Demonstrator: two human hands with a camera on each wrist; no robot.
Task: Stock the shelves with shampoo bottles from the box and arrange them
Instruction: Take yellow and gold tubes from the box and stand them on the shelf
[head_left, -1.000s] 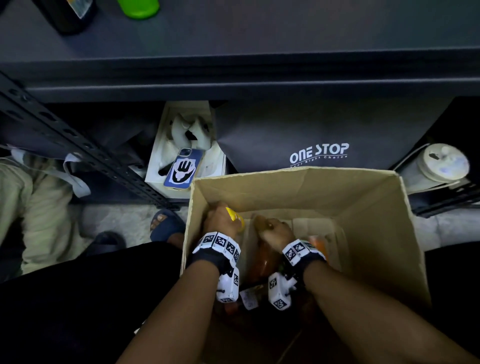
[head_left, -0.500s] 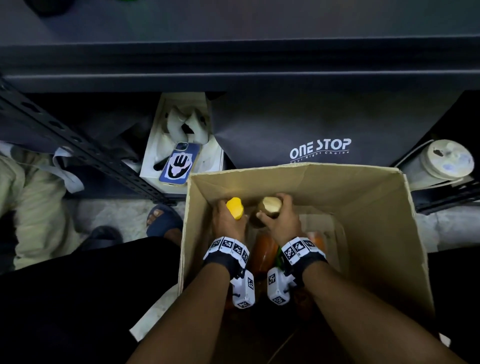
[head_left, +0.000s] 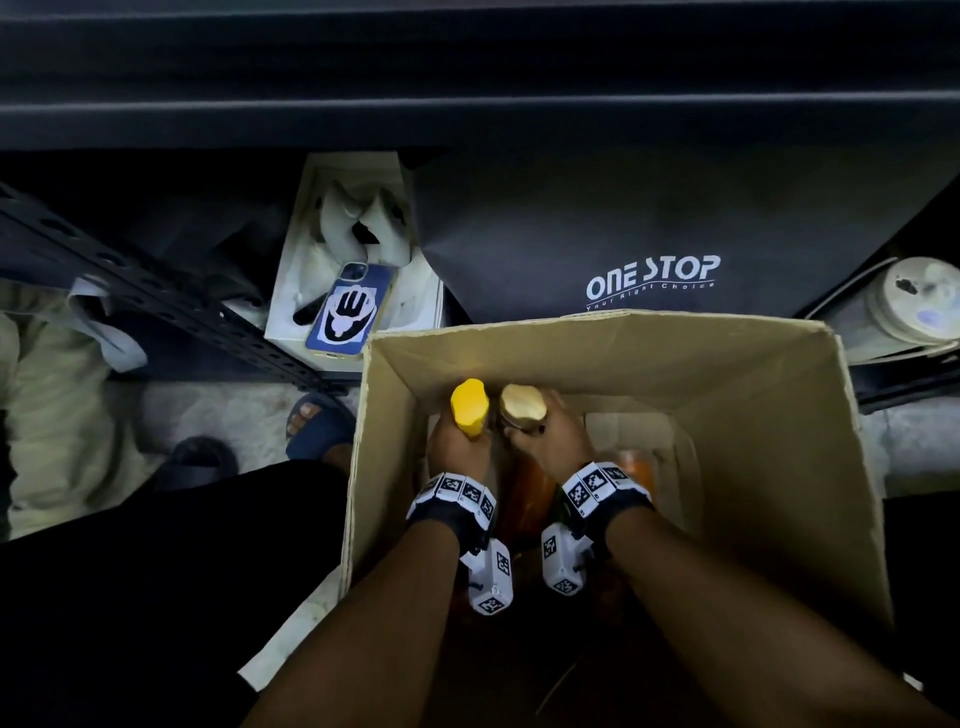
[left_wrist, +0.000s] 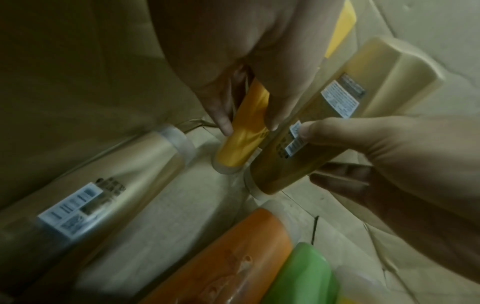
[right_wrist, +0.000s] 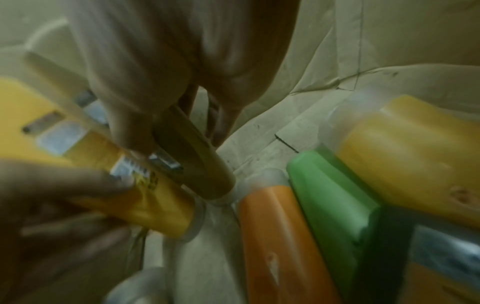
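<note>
Head view: set high, aimed steeply down into the open cardboard box (head_left: 613, 358), both forearms seen from above.
Left wrist view: placed inside the box, very close, aimed along the left hand (left_wrist: 233, 67) to the box floor (blurred).
Right wrist view: likewise close, aimed down along the right hand (right_wrist: 166, 67).
Shared: yellow bottle (left_wrist: 246, 131) and tan bottle (left_wrist: 324, 123) are caught by all three.

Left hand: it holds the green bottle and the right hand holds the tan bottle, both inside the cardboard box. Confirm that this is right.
Wrong on the colour. The left hand holds the yellow bottle, not a green one, as the head view shows. The right hand does hold the tan bottle, both inside the cardboard box.
</note>
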